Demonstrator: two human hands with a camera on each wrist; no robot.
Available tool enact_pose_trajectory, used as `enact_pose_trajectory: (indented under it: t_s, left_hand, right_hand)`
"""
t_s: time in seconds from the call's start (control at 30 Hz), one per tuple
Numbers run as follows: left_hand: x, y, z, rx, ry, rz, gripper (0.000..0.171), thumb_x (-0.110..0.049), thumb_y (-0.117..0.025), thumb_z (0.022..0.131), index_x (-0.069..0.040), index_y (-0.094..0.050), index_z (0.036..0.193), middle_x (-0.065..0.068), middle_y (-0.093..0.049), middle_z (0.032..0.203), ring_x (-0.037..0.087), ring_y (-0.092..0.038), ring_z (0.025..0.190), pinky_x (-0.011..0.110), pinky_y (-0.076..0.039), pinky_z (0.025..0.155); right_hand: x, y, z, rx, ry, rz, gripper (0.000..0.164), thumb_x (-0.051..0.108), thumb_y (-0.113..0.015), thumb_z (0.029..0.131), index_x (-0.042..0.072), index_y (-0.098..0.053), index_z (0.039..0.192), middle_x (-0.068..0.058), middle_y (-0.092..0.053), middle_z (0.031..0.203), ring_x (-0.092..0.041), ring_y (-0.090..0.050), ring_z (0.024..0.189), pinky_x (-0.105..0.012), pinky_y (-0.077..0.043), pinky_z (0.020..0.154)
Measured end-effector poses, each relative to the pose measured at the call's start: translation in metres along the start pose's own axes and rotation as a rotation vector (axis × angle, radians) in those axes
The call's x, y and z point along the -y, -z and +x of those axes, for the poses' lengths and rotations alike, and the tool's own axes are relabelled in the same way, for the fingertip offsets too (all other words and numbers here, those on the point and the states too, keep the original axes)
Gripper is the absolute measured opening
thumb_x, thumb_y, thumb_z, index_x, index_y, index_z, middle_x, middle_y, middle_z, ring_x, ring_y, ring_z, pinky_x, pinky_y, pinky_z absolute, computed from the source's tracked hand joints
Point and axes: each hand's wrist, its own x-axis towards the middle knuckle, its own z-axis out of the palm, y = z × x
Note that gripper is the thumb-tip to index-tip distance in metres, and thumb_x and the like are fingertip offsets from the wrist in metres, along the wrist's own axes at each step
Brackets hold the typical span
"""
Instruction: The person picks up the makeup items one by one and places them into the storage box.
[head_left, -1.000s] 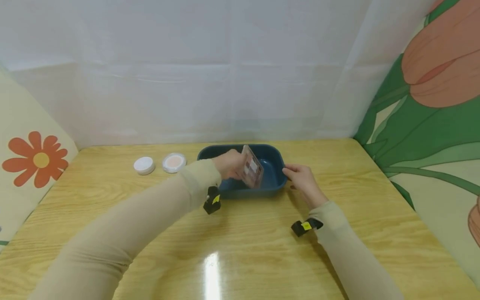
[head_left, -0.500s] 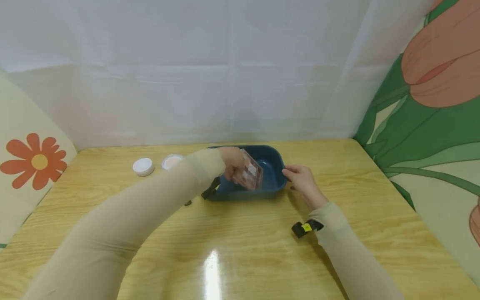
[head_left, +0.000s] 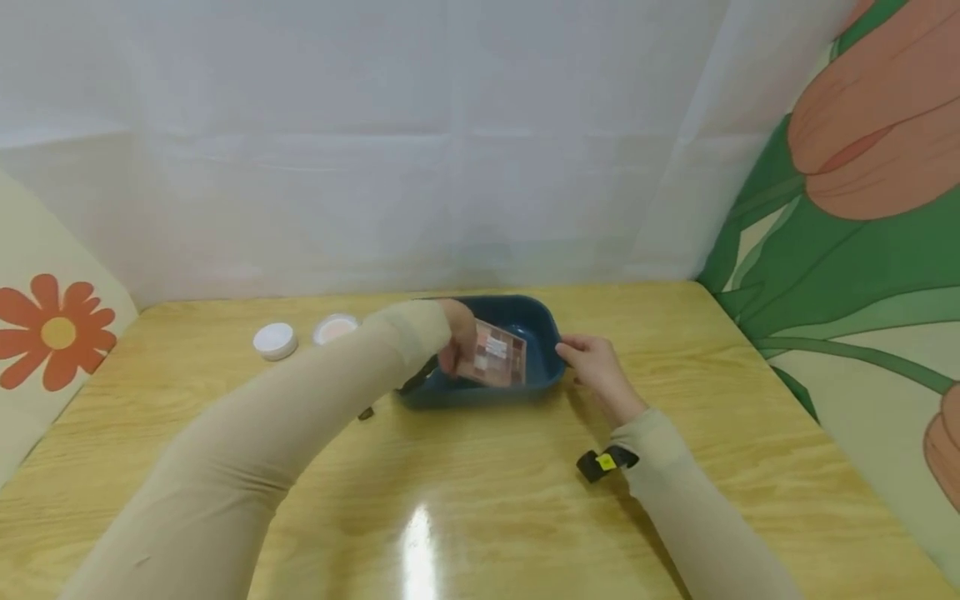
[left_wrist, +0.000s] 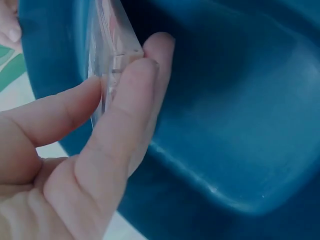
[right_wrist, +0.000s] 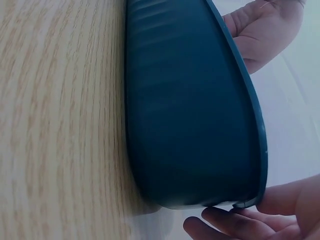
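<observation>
My left hand pinches an eyeshadow palette with a clear lid and several reddish-brown and pale pans. Tilted, the palette hangs inside the blue basin, with its lower edge near the front wall. In the left wrist view, the thumb presses one face of the palette and the fingers lie against the other. My right hand grips the basin's right end at the rim. From the right wrist, its thumb shows at the rim with the fingers curled under it.
A white round lidded jar stands on the wooden table to the left. Beside it lies a round clear-rimmed compact, partly covered by the left sleeve. A white sheet hangs behind the table's back edge.
My left hand has turned and lowered the palette, so its face now shows more fully and it leans flatter in the basin. The right hand stays on the rim.
</observation>
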Motion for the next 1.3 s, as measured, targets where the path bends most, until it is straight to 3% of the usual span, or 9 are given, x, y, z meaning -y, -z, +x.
enact_pose_trajectory:
  t_s: [0.27,0.4,0.6,0.7,0.83,1.0,1.13,1.3]
  left_hand:
    - [0.002,-0.002,-0.003,0.071,-0.052,0.188,0.027,0.002,-0.057,0.093,0.012,-0.058,0.117,0.025,-0.065,0.115,0.03,-0.066,0.106,0.027,-0.054,0.085]
    - [0.002,-0.001,0.003,0.12,-0.043,0.185,0.026,0.0,-0.056,0.094,0.012,-0.058,0.117,0.024,-0.065,0.116,0.029,-0.065,0.107,0.026,-0.055,0.083]
    - [0.005,0.0,0.024,0.177,-0.023,0.181,0.027,-0.001,-0.054,0.096,0.013,-0.058,0.118,0.025,-0.064,0.117,0.027,-0.065,0.108,0.024,-0.055,0.081]
    - [0.007,-0.001,0.025,0.175,-0.046,0.226,0.026,-0.002,-0.057,0.095,0.012,-0.061,0.116,0.023,-0.067,0.114,0.025,-0.067,0.104,0.024,-0.055,0.081]
    - [0.006,-0.004,0.014,0.157,-0.09,0.317,0.027,-0.004,-0.059,0.093,0.01,-0.062,0.116,0.02,-0.068,0.114,0.023,-0.068,0.102,0.024,-0.054,0.085]
    - [0.004,-0.007,0.002,0.171,-0.09,0.3,0.03,-0.004,-0.056,0.095,0.012,-0.058,0.121,0.024,-0.063,0.12,0.027,-0.065,0.108,0.027,-0.051,0.092]
    - [0.005,-0.007,0.005,0.176,-0.088,0.298,0.03,-0.006,-0.056,0.096,0.011,-0.059,0.12,0.024,-0.063,0.121,0.029,-0.064,0.11,0.029,-0.051,0.092]
    - [0.008,-0.009,0.02,0.179,-0.111,0.352,0.031,-0.014,-0.052,0.099,0.009,-0.062,0.119,0.023,-0.063,0.122,0.03,-0.064,0.109,0.027,-0.053,0.089]
  right_hand:
    - [0.003,-0.006,-0.002,-0.01,0.01,0.001,0.039,0.013,-0.048,0.102,-0.008,-0.051,0.135,-0.025,-0.052,0.136,-0.033,-0.052,0.119,-0.034,-0.05,0.077]
    - [0.006,-0.007,-0.002,-0.015,0.012,0.005,0.038,0.012,-0.048,0.102,-0.008,-0.053,0.134,-0.024,-0.054,0.134,-0.03,-0.054,0.114,-0.026,-0.046,0.069]
    - [0.008,-0.006,-0.002,-0.004,0.013,0.011,0.038,0.012,-0.048,0.102,-0.007,-0.051,0.135,-0.024,-0.053,0.136,-0.029,-0.053,0.116,-0.032,-0.048,0.077]
    - [0.01,-0.006,-0.003,-0.004,0.014,0.003,0.038,0.012,-0.048,0.102,-0.007,-0.052,0.135,-0.025,-0.053,0.135,-0.029,-0.053,0.115,-0.033,-0.048,0.078]
    - [0.01,-0.007,-0.004,-0.014,0.02,-0.011,0.037,0.011,-0.049,0.101,-0.009,-0.053,0.133,-0.026,-0.055,0.132,-0.028,-0.055,0.108,-0.029,-0.047,0.072]
    - [0.009,-0.006,-0.005,-0.011,0.008,-0.022,0.037,0.011,-0.049,0.102,-0.009,-0.053,0.133,-0.025,-0.055,0.132,-0.026,-0.055,0.107,-0.032,-0.048,0.074]
    - [0.009,-0.005,-0.005,-0.009,0.005,-0.021,0.037,0.011,-0.048,0.102,-0.009,-0.052,0.133,-0.026,-0.054,0.133,-0.027,-0.054,0.108,-0.032,-0.049,0.075]
    - [0.007,-0.003,-0.005,-0.008,0.01,-0.03,0.039,0.011,-0.047,0.102,-0.01,-0.05,0.135,-0.027,-0.053,0.134,-0.029,-0.054,0.109,-0.031,-0.048,0.074]
